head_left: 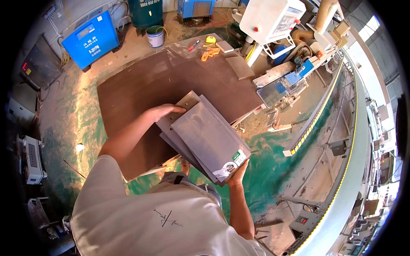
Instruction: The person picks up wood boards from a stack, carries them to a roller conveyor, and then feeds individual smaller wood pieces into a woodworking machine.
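Observation:
A fanned stack of grey rectangular boards [209, 134] is held at a slant in front of my body, above the near edge of the brown table. My left hand [171, 111] grips its upper left end, with the thumb on top near a brownish board end [188, 100] that has small round holes. My right hand [239, 173] clasps the lower right corner, its fingers partly hidden by the boards. On the top board, by that corner, are a green-and-white label [238, 158] and a pale round sticker [225, 170].
The brown table [136, 81] carries an orange tool [210, 53], a yellow tape measure [210, 39], a red marker [194, 45] and small board pieces [240, 67]. A machine with a white control box [269, 21] stands right; a long conveyor [354, 149] runs along the right side.

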`<state>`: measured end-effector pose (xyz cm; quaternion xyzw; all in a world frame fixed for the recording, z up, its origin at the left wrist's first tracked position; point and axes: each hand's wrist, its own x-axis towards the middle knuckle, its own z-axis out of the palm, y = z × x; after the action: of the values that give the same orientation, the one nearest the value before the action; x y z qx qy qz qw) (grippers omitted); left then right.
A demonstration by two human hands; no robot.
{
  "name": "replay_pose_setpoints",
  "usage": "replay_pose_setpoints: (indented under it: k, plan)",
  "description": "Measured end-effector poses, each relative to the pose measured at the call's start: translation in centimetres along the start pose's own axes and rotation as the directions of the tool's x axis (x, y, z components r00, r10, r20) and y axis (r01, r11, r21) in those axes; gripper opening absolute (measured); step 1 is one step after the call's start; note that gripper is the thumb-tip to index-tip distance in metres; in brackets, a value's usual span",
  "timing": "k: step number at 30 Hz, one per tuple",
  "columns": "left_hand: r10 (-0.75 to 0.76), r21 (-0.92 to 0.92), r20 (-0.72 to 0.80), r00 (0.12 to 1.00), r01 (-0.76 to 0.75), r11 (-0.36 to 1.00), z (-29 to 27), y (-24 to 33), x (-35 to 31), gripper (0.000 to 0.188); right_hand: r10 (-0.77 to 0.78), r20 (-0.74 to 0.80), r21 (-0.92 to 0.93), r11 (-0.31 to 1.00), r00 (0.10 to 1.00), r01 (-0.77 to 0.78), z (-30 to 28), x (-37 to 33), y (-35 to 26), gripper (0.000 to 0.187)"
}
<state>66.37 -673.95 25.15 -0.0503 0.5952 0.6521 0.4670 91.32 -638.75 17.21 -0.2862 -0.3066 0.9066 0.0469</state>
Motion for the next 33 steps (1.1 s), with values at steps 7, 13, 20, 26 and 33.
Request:
replay_pose_setpoints:
  k: [7,13,20,26,33]
  plan:
    - [0.160,0.345,-0.042,0.986,-0.136,0.929,-4.6,8.4,8.4,0.061,0.029,-0.126,0.053,0.998,0.992,-0.022,6.9,4.8,-1.0,0.070]
    - [0.640,0.425,-0.546,0.541,-0.479,0.768,-9.5,8.9,9.7,0.050,0.025,-0.161,0.041,0.999,0.987,-0.019,9.7,9.6,-0.4,0.068]
    - [0.538,0.339,-0.838,0.090,-0.687,0.642,-1.6,2.3,4.8,0.063,0.167,-0.179,0.010,0.986,0.970,-0.168,9.9,16.3,-0.8,0.075]
    - [0.066,-0.469,-0.782,0.620,-0.655,0.592,7.6,-2.3,8.5,0.086,0.142,-0.329,-0.341,0.904,0.934,-0.258,6.5,20.1,-7.2,0.078]
    - [-0.162,-0.392,-0.891,0.424,-0.539,0.745,9.1,-1.9,12.1,0.096,0.395,-0.023,-0.743,0.608,0.918,-0.280,-1.3,24.8,-10.9,0.058]
